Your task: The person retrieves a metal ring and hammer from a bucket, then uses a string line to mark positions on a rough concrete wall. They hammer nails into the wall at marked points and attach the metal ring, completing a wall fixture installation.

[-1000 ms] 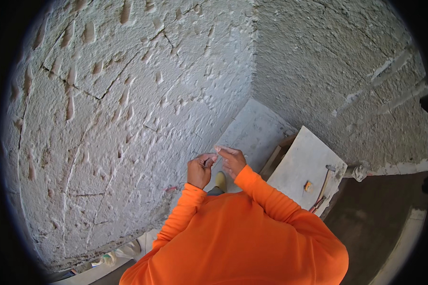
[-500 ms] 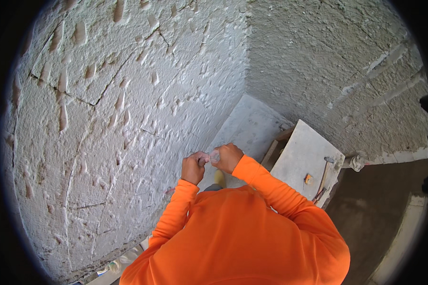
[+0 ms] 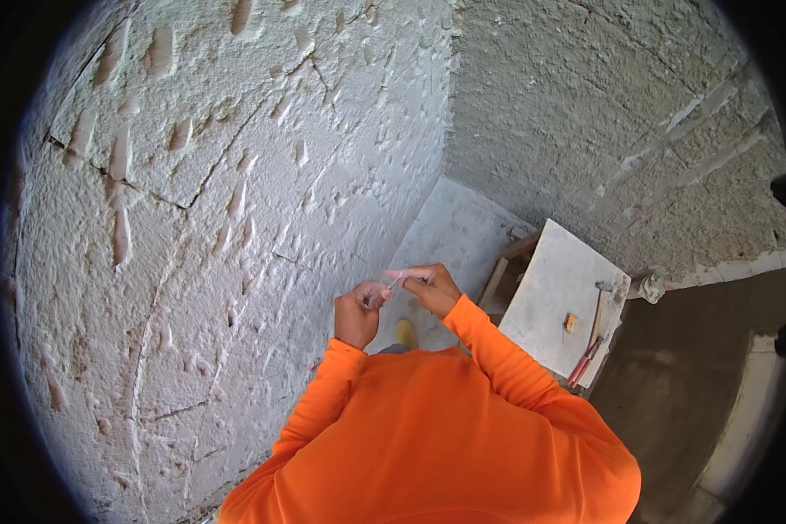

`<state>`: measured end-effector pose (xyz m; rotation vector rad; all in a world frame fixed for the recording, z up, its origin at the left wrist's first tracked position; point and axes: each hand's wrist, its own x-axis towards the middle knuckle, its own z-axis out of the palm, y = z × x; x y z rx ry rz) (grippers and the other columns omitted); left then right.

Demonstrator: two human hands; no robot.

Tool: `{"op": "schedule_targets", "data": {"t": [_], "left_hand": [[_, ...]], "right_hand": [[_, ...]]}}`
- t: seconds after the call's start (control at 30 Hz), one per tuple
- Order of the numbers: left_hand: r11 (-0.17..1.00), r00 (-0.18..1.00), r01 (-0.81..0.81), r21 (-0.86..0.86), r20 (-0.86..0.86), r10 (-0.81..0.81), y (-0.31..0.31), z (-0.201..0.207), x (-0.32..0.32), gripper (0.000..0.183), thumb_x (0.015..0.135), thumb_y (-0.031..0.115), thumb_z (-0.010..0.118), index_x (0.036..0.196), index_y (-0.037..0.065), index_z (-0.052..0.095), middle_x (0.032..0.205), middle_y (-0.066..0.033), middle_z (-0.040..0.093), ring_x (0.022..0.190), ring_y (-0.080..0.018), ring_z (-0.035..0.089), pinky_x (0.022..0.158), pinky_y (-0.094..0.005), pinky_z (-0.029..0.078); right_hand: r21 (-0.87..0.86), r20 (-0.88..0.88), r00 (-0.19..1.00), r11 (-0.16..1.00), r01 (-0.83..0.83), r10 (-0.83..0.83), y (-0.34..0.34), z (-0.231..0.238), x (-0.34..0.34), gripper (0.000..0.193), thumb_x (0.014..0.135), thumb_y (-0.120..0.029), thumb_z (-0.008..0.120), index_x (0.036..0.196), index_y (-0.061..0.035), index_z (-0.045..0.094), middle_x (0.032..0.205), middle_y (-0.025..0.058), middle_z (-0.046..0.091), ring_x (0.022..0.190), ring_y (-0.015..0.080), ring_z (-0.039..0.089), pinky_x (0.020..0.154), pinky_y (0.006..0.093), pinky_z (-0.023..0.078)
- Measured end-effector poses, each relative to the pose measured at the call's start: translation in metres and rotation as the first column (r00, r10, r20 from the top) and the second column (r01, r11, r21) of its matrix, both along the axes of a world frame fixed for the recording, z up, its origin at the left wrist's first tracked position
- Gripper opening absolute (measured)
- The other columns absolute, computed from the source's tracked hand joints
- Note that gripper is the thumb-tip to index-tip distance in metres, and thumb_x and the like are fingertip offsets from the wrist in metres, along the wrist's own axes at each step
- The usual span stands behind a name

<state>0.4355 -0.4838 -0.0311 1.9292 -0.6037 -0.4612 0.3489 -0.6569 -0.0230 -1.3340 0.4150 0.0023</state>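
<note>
In front of my chest, my left hand [image 3: 357, 313] and my right hand [image 3: 433, 287] nearly meet at the fingertips. Between them runs a thin pale strand [image 3: 396, 282], pinched by the fingers of both hands. Motion blurs the fingertips, so I cannot make out whether it is string or wire. On the white board [image 3: 537, 306] to the right lie a hammer [image 3: 599, 313], red-handled pliers [image 3: 582, 364] and a small orange-and-dark item [image 3: 570, 323]. Neither hand touches these.
A rough, gouged pale wall [image 3: 192, 288] with cracks rises close on my left. It meets a grey textured wall [image 3: 585, 113] at the corner ahead. The board rests on a wooden frame [image 3: 499, 284]. A yellow boot [image 3: 405, 333] shows below my hands.
My right hand has shifted slightly right and its fingers have straightened toward the left hand. The strand's rounded loop now looks like a short straight line. The view has tilted a little.
</note>
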Motion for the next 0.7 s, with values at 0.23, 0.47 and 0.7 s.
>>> {"op": "schedule_targets", "data": {"t": [0.23, 0.47, 0.7], "left_hand": [[0.999, 0.996, 0.003, -0.044, 0.088, 0.000, 0.007, 0.002, 0.013, 0.009, 0.092, 0.009, 0.071, 0.096, 0.001, 0.073, 0.082, -0.0114, 0.073, 0.071, -0.0158, 0.067, 0.067, -0.0307, 0.052], [0.986, 0.984, 0.135, 0.097, 0.105, -0.145, 0.019, -0.011, 0.012, 0.011, 0.092, 0.010, 0.070, 0.097, 0.001, 0.073, 0.082, -0.0134, 0.072, 0.069, -0.0154, 0.064, 0.066, -0.0307, 0.050], [0.987, 0.985, 0.156, 0.027, 0.071, -0.157, 0.024, -0.023, 0.016, 0.012, 0.091, 0.010, 0.070, 0.099, 0.002, 0.074, 0.085, -0.0161, 0.072, 0.071, -0.0229, 0.067, 0.066, -0.0339, 0.051]], "right_hand": [[0.645, -0.241, 0.964, 0.724, 0.243, -0.109, 0.023, -0.006, -0.005, 0.042, 0.097, -0.015, 0.065, 0.137, -0.0049, 0.060, 0.064, -0.0068, 0.042, 0.051, 0.0038, 0.033, 0.044, 0.0210, 0.027], [0.483, -0.214, 0.952, 0.824, 0.296, -0.217, 0.044, -0.022, 0.004, 0.040, 0.096, -0.011, 0.055, 0.135, -0.0038, 0.062, 0.062, -0.0051, 0.040, 0.049, 0.0066, 0.032, 0.043, 0.0223, 0.027], [0.405, -0.235, 0.949, 0.867, 0.292, -0.210, 0.034, -0.028, 0.003, 0.035, 0.095, -0.012, 0.054, 0.125, -0.0021, 0.069, 0.060, -0.0035, 0.043, 0.047, 0.0070, 0.034, 0.042, 0.0236, 0.027]]}}
